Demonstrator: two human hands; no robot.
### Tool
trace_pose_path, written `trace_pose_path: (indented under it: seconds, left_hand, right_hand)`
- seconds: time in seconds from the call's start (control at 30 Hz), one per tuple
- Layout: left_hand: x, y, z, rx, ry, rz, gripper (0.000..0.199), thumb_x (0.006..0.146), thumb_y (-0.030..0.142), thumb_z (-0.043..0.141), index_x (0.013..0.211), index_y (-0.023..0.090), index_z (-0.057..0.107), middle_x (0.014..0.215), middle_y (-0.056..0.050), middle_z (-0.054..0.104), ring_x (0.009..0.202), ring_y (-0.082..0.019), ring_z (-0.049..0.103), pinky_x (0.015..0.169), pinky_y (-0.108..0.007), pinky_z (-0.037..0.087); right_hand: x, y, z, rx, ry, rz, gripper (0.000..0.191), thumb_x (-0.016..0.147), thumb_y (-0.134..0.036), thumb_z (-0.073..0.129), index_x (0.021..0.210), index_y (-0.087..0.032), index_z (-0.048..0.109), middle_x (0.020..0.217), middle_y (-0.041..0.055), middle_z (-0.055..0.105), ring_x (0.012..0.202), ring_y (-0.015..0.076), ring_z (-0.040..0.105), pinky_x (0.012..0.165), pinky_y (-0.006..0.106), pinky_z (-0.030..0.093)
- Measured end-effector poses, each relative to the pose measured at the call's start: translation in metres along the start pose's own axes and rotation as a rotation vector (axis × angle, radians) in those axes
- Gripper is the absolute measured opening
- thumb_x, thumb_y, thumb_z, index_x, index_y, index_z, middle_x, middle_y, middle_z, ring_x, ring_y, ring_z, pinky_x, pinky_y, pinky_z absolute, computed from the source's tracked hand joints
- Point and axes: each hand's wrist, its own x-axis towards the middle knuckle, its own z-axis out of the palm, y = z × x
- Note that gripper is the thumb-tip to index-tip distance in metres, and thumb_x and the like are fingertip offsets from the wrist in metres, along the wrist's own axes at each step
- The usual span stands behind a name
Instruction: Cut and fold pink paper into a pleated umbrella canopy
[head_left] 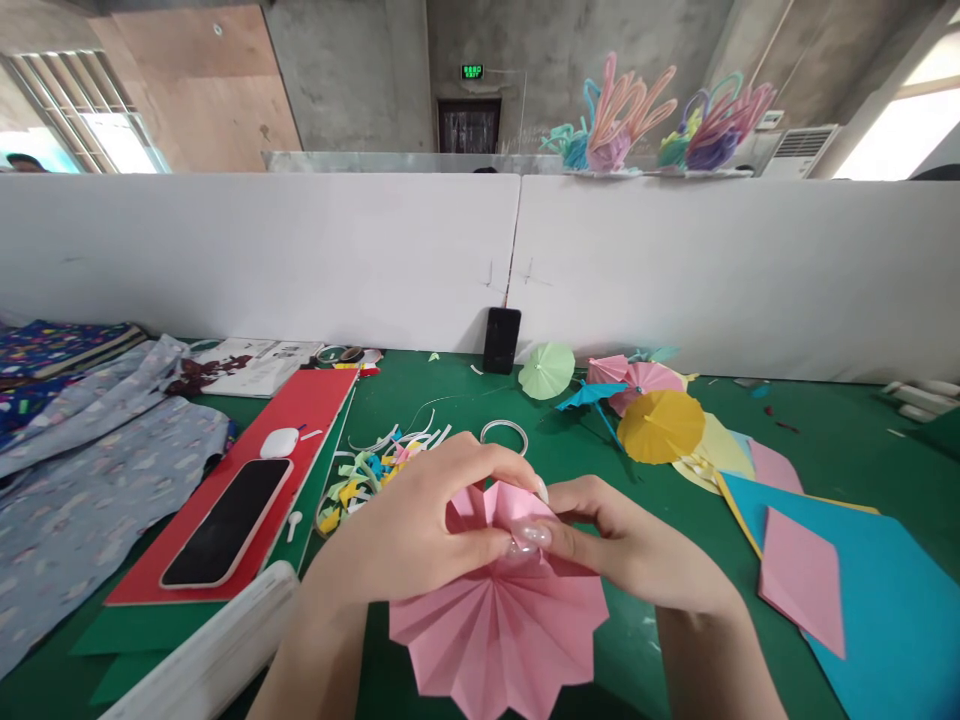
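Observation:
A pleated pink paper fan (499,630), spread out in a zigzag-edged round, is held up low in the middle of the view. My left hand (442,525) grips its upper folds from the left, thumb in front and fingers behind. From the right, my right hand (600,525) pinches the same folds, its thumb close to the left thumb. Both sets of fingertips meet at the upper part of the paper and partly cover it. Just beyond the hands, a white ring (504,428) lies on the green table.
Small paper umbrellas stand at the back, including a yellow one (661,427) and a light green one (547,371). Blue paper (885,590) lies right. At left are paper scraps (367,480), a phone (227,522) on a red folder (315,410), and a white bar (214,645).

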Motion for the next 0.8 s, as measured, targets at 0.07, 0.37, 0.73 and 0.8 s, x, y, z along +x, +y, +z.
trace_pose_path:
  seconds: [0.07,0.37,0.73,0.8]
  left_hand:
    - [0.0002,0.0005,-0.0008,0.001,-0.005,-0.010,0.033,0.077,0.011,0.060,0.100,0.035,0.057,0.096,0.008,0.060,0.085,-0.013,0.055,0.074,-0.024,0.043]
    - [0.0012,-0.0032,-0.0027,0.040,-0.001,-0.015,0.030,0.080,0.013,0.054,0.103,0.033,0.058,0.097,0.004,0.060,0.087,-0.015,0.056,0.077,-0.028,0.045]
    - [-0.0001,-0.0038,-0.0033,0.010,-0.022,-0.024,0.028,0.084,0.017,0.055,0.104,0.036,0.059,0.099,0.004,0.058,0.090,-0.015,0.055,0.078,-0.027,0.045]
    - [0.0013,-0.0036,-0.0031,-0.001,-0.020,-0.015,0.023,0.086,0.021,0.055,0.104,0.035,0.059,0.100,0.004,0.059,0.091,-0.015,0.055,0.078,-0.027,0.045]
  right_hand:
    - [0.0011,-0.0003,0.0002,0.005,0.001,-0.001,0.038,0.083,-0.045,0.062,0.064,-0.015,0.050,0.059,-0.0059,0.029,0.054,0.0074,0.020,0.046,0.023,0.017]
    - [0.0060,-0.0016,-0.0003,-0.003,0.015,-0.022,0.042,0.086,-0.051,0.055,0.065,-0.015,0.051,0.060,-0.0054,0.025,0.056,0.0092,0.018,0.048,0.024,0.018]
    - [0.0091,0.0026,0.0015,0.046,0.024,-0.030,0.041,0.084,-0.050,0.058,0.066,-0.014,0.053,0.061,-0.0052,0.028,0.057,0.0087,0.020,0.049,0.024,0.018]
    - [0.0080,0.0024,0.0006,0.045,0.032,-0.024,0.041,0.085,-0.050,0.057,0.068,-0.013,0.055,0.061,-0.0052,0.028,0.057,0.0086,0.020,0.049,0.024,0.017]
